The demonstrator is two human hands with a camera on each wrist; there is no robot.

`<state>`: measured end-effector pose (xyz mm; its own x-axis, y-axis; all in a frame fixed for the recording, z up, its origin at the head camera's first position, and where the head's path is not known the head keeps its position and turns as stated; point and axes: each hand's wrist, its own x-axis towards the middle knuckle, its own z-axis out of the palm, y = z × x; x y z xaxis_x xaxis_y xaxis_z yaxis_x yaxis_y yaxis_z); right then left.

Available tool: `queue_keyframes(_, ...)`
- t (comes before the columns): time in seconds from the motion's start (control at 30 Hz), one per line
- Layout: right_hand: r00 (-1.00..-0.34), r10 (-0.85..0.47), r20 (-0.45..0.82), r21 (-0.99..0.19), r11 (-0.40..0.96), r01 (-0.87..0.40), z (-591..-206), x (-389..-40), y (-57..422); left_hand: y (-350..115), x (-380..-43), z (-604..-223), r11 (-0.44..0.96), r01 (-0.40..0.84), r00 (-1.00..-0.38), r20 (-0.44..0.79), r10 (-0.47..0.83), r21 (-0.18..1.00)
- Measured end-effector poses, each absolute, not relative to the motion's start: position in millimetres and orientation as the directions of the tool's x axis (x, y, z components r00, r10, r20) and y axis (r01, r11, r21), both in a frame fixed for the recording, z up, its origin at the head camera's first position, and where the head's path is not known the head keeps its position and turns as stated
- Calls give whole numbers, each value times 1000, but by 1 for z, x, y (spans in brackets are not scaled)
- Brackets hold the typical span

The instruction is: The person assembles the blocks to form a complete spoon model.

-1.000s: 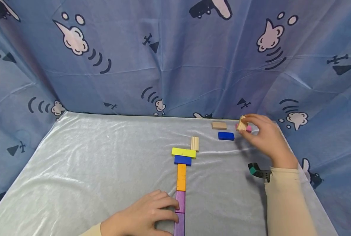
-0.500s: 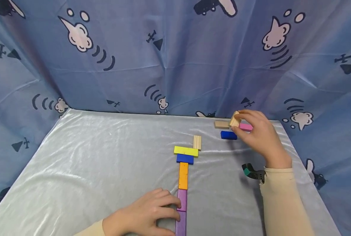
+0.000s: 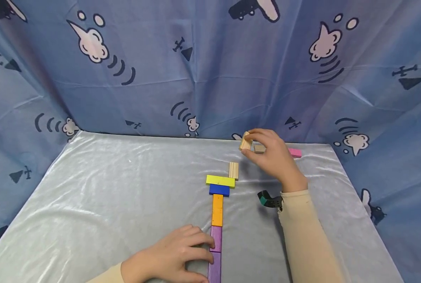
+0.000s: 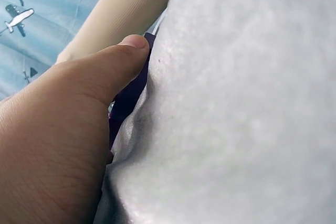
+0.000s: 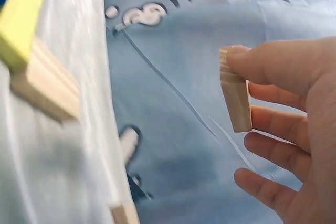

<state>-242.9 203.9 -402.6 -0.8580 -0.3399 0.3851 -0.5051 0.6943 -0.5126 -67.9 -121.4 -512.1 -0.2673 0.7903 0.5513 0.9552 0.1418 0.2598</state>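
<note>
My right hand (image 3: 276,159) pinches a plain wooden block (image 3: 245,142) between thumb and fingers, tilted above the table's far side. In the right wrist view the same wooden block (image 5: 236,93) shows its grain, with the lower fingers spread apart. My left hand (image 3: 176,253) rests beside a row of blocks, fingertips touching two purple blocks (image 3: 216,237) set end to end. Beyond them the row runs through an orange block (image 3: 217,210), a crosswise blue block (image 3: 219,190), a crosswise yellow block (image 3: 220,181) and a lengthwise wooden block (image 3: 233,171) at its right end.
A tan block (image 3: 259,149) and a pink block (image 3: 295,153) lie near the back edge, partly covered by the right hand. Grey-white velvety cloth (image 3: 108,188) covers the table. A blue patterned curtain (image 3: 154,70) hangs behind it.
My right hand has carried the wooden block leftward from over the pink block, past the tan one. The loose blue block is now hidden behind that hand. My left hand stays at the purple blocks.
</note>
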Motion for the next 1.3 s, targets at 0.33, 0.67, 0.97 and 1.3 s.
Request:
queue_keyframes(0.33, -873, -433, 224, -538, 692, -482, -426, -249, 157, -122, -68, -510, 149, 938, -301, 517, 802, 314)
queue_keyframes(0.67, -838, -519, 169, -490, 694, -528, -445, -250, 133, -122, -68, -510, 136, 934, -296, 505, 811, 329)
queue_keyframes(0.97, -824, -545, 154, -474, 691, -545, -455, -249, 120, -123, -69, -510, 131, 928, -303, 504, 809, 349)
queue_keyframes(1.3, -812, -574, 106, -466, 693, -550, -462, -249, 114, -124, -69, -512, 138, 936, -293, 498, 816, 324)
